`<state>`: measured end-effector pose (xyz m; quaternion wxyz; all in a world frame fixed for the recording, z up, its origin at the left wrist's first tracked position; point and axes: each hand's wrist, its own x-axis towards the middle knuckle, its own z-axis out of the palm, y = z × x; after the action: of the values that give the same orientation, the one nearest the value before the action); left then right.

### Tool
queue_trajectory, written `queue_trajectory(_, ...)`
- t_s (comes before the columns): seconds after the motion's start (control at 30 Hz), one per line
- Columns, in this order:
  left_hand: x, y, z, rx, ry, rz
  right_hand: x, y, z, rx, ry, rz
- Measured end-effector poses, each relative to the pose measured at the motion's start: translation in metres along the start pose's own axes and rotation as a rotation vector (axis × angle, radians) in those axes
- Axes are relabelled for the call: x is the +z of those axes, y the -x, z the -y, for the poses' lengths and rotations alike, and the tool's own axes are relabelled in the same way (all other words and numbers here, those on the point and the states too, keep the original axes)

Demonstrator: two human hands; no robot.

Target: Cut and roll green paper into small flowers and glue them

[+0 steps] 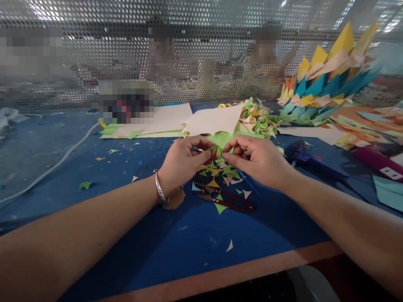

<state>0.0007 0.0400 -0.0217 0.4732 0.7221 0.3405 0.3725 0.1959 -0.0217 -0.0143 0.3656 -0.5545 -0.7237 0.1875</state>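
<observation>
While both hands meet over a blue tabletop [176, 243], they pinch one small folded piece of green paper [217, 149] between them. The left hand [181, 163] has its grip closed on the paper's left end, thumb and forefinger pressed together. The right hand [255, 159] has its grip closed on the right end in the same way, the other fingers curled loosely. A silver bangle [159, 188] circles the left wrist.

Directly beneath the two grips lies a scatter of small paper triangles [220, 172] in green, yellow and cream. Just below those, nearer the person, a pair of red-handled snips [229, 200] lies flat on the tabletop. Just beyond the grips lie a green sheet [225, 138] and a cream sheet [214, 119], with more cream and green sheets [147, 126] off to the left of them. To the right of the right hand rests a blue glue gun [304, 156]. Farther off on that side stands a large spiky paper model [327, 84] built of yellow, blue and cream folded points, with a heap of small rolled paper pieces [260, 117] beside it. A white cable [56, 163] runs across the tabletop well to the left. A perforated metal screen [201, 54] closes the far edge.
</observation>
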Motion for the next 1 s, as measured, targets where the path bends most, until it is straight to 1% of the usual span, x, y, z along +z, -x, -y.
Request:
queue_trajectory(0.27,0.0017,0.0013,-0.0024,0.002,0.074,0.030,0.0009,-0.0006,0.0006,-0.002,-0.047,0.007)
queue_trajectory(0.47,0.0020,0.0021,-0.0038,-0.086,0.251,0.032,0.0001,-0.0013,-0.0001,0.003,-0.099,0.029)
queue_trajectory(0.63,0.0021,0.0018,-0.0044,-0.124,0.328,0.040,-0.0012,-0.0005,-0.0007,0.012,-0.142,0.040)
queue_trajectory(0.73,0.0023,0.0017,-0.0048,-0.102,0.340,0.051,-0.0011,0.0000,-0.0009,0.011,-0.142,0.023)
queue_trajectory(0.9,0.0026,0.0039,-0.0072,0.019,0.205,0.060,0.0002,0.0009,0.0001,-0.007,-0.100,-0.005)
queue_trajectory(1.0,0.0032,0.0058,-0.0089,0.042,0.177,0.082,0.0004,0.0015,0.0008,-0.027,-0.068,-0.028)
